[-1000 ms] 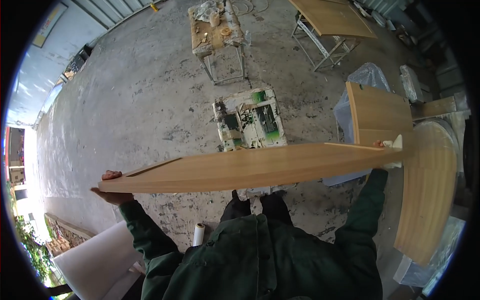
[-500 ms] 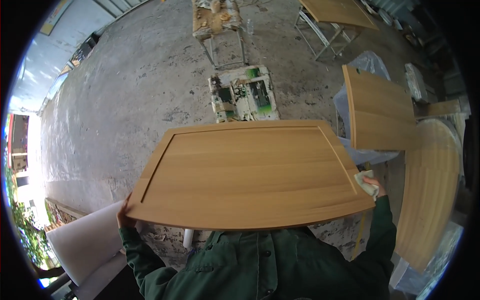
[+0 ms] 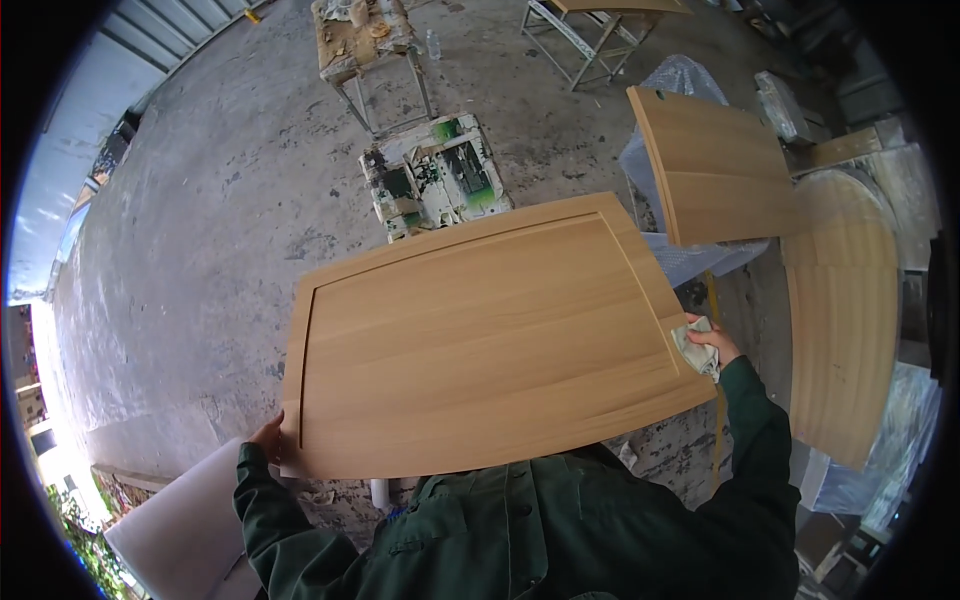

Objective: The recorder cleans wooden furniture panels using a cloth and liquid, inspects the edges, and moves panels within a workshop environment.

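Observation:
A large light-wood panel (image 3: pixel 480 345), with a groove along its far edge and two sides, spans the space in front of my body. My left hand (image 3: pixel 268 440) grips its left edge near the front corner, fingers partly hidden behind the wood. At the right edge, my right hand (image 3: pixel 715 342) is closed round a folded whitish cloth (image 3: pixel 696 348), which lies against the panel's border. The panel slants, its right end farther from me than its left. Whatever supports it from below is hidden.
Beyond the panel stands a paint-splattered stool (image 3: pixel 435 175), with a worn work table (image 3: pixel 365 45) farther back. To the right are another wooden board (image 3: pixel 715 170) over bubble wrap (image 3: pixel 690 80) and a curved wooden panel (image 3: pixel 842 320). A white roll (image 3: pixel 185 525) lies at lower left.
The panel has turned so that its right end points farther away and its left end sits nearer me. Both hands keep their hold. The whole view has swung to the right.

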The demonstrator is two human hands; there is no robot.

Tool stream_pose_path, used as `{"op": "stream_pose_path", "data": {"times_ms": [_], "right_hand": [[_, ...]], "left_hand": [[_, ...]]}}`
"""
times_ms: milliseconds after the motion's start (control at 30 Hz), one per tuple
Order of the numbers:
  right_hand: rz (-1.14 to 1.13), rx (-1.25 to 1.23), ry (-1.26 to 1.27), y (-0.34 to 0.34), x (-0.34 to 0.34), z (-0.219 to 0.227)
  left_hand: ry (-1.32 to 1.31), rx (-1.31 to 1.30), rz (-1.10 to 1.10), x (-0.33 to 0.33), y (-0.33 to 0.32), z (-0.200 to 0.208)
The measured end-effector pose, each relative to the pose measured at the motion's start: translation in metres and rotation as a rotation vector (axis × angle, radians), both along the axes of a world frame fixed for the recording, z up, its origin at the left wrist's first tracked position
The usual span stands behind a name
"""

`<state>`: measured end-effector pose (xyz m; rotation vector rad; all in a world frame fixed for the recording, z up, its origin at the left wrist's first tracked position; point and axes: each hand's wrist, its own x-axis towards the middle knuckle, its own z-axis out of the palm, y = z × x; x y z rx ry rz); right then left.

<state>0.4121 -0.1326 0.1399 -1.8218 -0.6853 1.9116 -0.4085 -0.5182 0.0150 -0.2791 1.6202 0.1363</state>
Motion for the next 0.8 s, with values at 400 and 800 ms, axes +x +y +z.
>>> {"op": "stream_pose_path", "data": {"times_ms": [400,800], "right_hand": [[-0.01,0.104,-0.145,-0.031,-0.039,0.039],[0.0,0.344,-0.578,-0.066,-0.044,0.011]], "left_hand": [[0.064,0.298,0.127,-0.041,0.047,-0.091],[0.957,0.512,-0.882,-0.035,0.09,-0.126]]}}
